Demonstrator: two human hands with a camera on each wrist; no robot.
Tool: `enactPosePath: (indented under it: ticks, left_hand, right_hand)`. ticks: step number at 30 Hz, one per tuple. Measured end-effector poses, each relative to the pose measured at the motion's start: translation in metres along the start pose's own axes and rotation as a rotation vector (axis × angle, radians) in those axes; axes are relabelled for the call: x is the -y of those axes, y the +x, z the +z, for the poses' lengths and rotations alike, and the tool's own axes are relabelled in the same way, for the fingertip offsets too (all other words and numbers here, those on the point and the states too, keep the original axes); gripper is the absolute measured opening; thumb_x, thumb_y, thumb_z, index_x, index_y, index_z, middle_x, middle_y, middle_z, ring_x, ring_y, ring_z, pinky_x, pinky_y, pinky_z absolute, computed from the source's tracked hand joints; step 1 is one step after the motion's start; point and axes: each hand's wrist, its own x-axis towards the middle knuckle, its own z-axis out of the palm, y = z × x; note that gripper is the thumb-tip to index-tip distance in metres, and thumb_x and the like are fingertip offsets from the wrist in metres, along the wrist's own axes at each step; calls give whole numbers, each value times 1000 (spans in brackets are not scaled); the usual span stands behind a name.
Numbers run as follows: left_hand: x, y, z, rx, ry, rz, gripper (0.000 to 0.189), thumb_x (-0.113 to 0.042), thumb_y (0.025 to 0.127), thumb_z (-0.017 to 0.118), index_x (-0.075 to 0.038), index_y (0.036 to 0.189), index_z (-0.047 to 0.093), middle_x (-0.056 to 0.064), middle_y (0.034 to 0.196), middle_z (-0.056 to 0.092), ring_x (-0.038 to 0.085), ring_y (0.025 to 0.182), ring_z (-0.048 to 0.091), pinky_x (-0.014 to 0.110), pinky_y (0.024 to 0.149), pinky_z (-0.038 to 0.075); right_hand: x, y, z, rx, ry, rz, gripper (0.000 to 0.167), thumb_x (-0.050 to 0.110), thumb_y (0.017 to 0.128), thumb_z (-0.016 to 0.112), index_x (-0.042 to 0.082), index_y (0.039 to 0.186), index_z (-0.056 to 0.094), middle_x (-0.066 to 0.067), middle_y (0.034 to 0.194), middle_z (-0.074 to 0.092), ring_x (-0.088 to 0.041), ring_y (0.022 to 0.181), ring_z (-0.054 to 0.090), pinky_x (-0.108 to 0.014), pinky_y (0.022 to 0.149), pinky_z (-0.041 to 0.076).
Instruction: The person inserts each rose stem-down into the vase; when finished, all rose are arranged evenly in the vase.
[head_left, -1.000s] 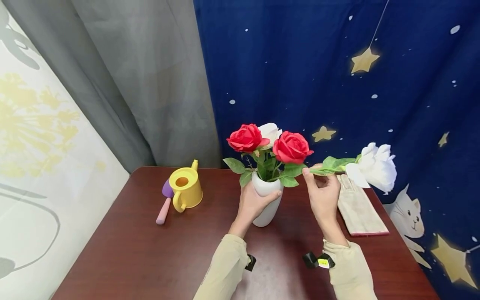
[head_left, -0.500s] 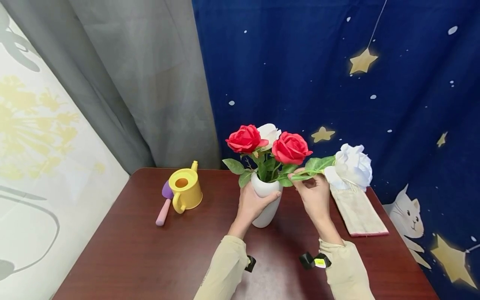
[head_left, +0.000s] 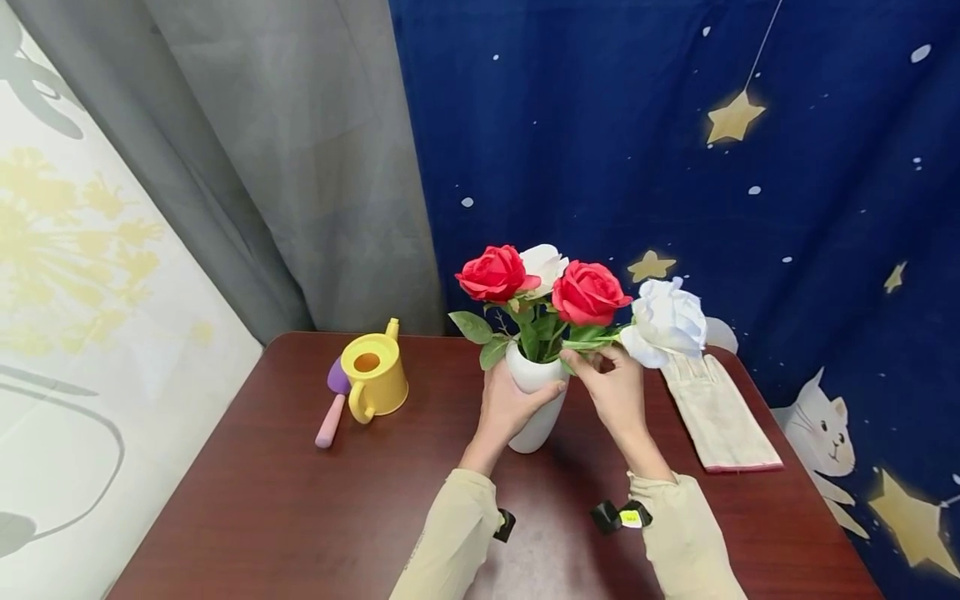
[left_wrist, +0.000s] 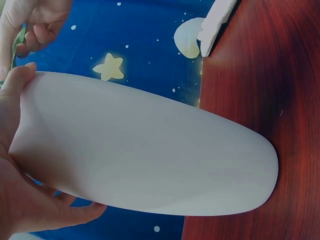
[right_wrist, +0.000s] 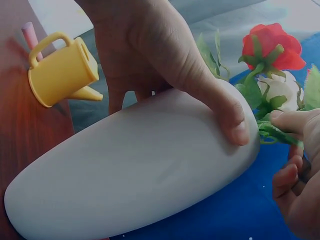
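My left hand (head_left: pixel 510 408) grips the upper part of a white vase (head_left: pixel 538 421) that stands on the table, its thumb across the front in the right wrist view. Two red roses (head_left: pixel 492 274) and a white rose (head_left: pixel 543 267) rise from the vase's mouth with green leaves. Just right of the rim, my right hand (head_left: pixel 613 390) pinches the green stem of another white rose (head_left: pixel 667 323). That rose leans out to the right, its bloom beyond the hand. In the right wrist view the pinching fingertips (right_wrist: pixel 281 119) are right at the vase's mouth.
A yellow watering can (head_left: pixel 378 377) stands on the left of the brown table (head_left: pixel 300 508). Beside it lies a toy shovel (head_left: pixel 331 420) with a purple blade and pink handle. A cream work glove (head_left: pixel 723 417) lies flat at the right. Curtains hang behind the table.
My right hand has moved left toward the vase's mouth, bringing the white rose with it, so the bloom no longer covers the glove's upper right. The left hand keeps its hold on the vase.
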Motion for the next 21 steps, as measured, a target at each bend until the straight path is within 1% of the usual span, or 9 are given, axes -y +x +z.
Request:
enactPosePath:
  ticks: [2, 4, 6, 8, 11, 13, 15, 18, 21]
  left_hand:
    - [-1, 0, 1, -1, -4, 3, 67, -42, 67, 80, -16, 123, 53, -2, 100, 60, 13, 83, 58, 31, 68, 50]
    - [-2, 0, 1, -3, -6, 10, 65, -42, 67, 79, -16, 121, 54, -2, 97, 61, 13, 81, 58, 30, 66, 50]
    - [-2, 0, 0, -5, -3, 21, 63, -42, 67, 79, -16, 119, 55, -3, 95, 61, 12, 79, 58, 30, 64, 50]
    - [-2, 0, 0, -6, -1, 27, 61, -42, 67, 79, -16, 117, 56, -3, 94, 61, 12, 78, 58, 29, 63, 50]
    - [-1, 1, 0, -8, 10, 24, 64, -42, 66, 79, -16, 120, 55, -4, 95, 61, 11, 80, 58, 29, 65, 50]
    - [-1, 1, 0, -7, 13, 13, 66, -41, 66, 80, -16, 122, 54, -4, 97, 60, 12, 82, 58, 30, 67, 50]
    - [-1, 1, 0, -6, 15, 2, 68, -41, 66, 80, -16, 124, 53, -4, 99, 60, 12, 83, 57, 30, 68, 50]
    - [-1, 1, 0, 2, 17, -9, 70, -42, 67, 80, -16, 125, 52, -3, 101, 60, 12, 85, 57, 31, 69, 50]
    - [-2, 1, 0, 14, 18, -13, 70, -43, 68, 79, -16, 126, 51, -2, 102, 59, 13, 86, 57, 32, 70, 49]
  right_hand:
    - [3, -1, 1, 24, -23, 59, 17, 4, 75, 76, -6, 72, 63, -9, 60, 44, -11, 62, 40, -22, 55, 33]
    - [4, -1, 1, 59, -24, 104, 17, 5, 76, 76, -7, 84, 67, -10, 72, 55, -10, 72, 47, -20, 62, 39]
    - [2, -1, 1, 93, 13, 97, 24, 3, 77, 74, -7, 97, 67, -15, 90, 62, -11, 86, 53, -21, 74, 43]
    - [-5, -1, 0, 99, 84, 79, 30, 0, 77, 73, -7, 105, 65, -15, 107, 62, -11, 98, 54, -21, 82, 44]
    - [-18, 0, -1, 63, 242, 65, 32, -8, 76, 71, -2, 107, 64, -9, 104, 64, -11, 92, 57, -20, 77, 46]
    - [-26, 2, -1, 25, 340, 90, 29, -10, 76, 70, 3, 102, 66, -2, 89, 64, -7, 75, 56, -17, 63, 45]
    - [-31, 3, 0, -2, 408, 122, 24, -9, 76, 70, 9, 92, 69, 2, 72, 61, -5, 59, 49, -16, 52, 39]
    - [-34, 4, 2, -20, 414, 154, 18, -5, 78, 70, 13, 80, 71, 4, 61, 52, -4, 48, 39, -17, 44, 30]
    - [-36, 6, 4, -37, 340, 109, 11, -5, 77, 71, 5, 79, 72, 4, 63, 55, -6, 51, 39, -17, 48, 34]
